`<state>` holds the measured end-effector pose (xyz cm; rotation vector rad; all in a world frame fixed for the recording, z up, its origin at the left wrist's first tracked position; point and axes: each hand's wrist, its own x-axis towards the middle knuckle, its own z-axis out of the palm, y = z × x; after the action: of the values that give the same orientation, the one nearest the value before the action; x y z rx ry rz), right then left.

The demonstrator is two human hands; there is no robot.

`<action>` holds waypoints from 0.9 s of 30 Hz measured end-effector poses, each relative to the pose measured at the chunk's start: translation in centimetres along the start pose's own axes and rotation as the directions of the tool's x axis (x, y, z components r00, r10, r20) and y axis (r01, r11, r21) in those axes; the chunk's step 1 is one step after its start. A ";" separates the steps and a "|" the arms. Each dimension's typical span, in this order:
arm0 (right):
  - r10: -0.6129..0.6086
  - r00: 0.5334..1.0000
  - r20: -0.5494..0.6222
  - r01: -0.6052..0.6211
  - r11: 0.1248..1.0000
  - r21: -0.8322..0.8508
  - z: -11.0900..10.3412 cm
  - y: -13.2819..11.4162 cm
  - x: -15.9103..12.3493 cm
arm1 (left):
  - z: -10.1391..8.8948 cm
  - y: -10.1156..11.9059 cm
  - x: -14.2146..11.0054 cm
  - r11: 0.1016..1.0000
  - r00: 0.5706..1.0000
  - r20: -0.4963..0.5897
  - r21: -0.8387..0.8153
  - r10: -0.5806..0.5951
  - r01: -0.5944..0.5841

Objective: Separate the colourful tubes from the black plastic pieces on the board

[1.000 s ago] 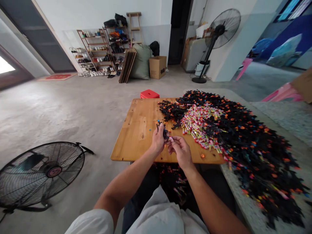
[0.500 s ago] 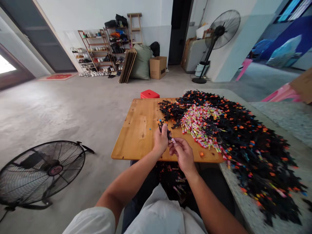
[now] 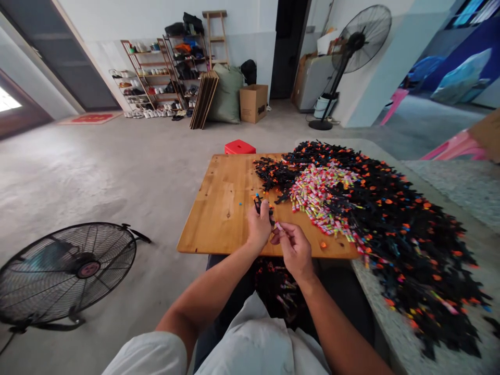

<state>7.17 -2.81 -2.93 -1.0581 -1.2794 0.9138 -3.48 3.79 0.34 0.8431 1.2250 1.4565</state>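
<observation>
My left hand (image 3: 258, 229) is closed round a small black piece with coloured tips (image 3: 258, 201), held just above the near edge of a wooden table (image 3: 219, 208). My right hand (image 3: 292, 246) pinches a small pale pink piece (image 3: 278, 226) right beside the left hand. The two hands almost touch. To their right spreads a big heap of black pieces with orange dots (image 3: 390, 219), with a mound of colourful small tubes (image 3: 320, 195) on top of it.
A floor fan (image 3: 66, 271) stands low at the left. A red stool (image 3: 239, 147) sits behind the table. More black pieces lie in my lap (image 3: 279, 289). A standing fan (image 3: 351, 47), a cardboard box (image 3: 253, 102) and shoe racks (image 3: 156, 78) line the far wall.
My hands have stayed together over the table's near edge. The pink piece in my right hand has shifted slightly toward the left hand. The camera has tilted a little.
</observation>
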 end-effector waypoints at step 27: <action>0.513 0.675 0.530 -0.114 0.782 -0.613 -9.1 6.2 -7.6 | -4.8 -4.7 9.9 0.517 0.891 0.443 0.742 0.102 -0.428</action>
<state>15.73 -9.23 -10.97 -1.5069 -2.0965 1.3421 -9.22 11.96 -6.28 1.9417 1.5473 0.7995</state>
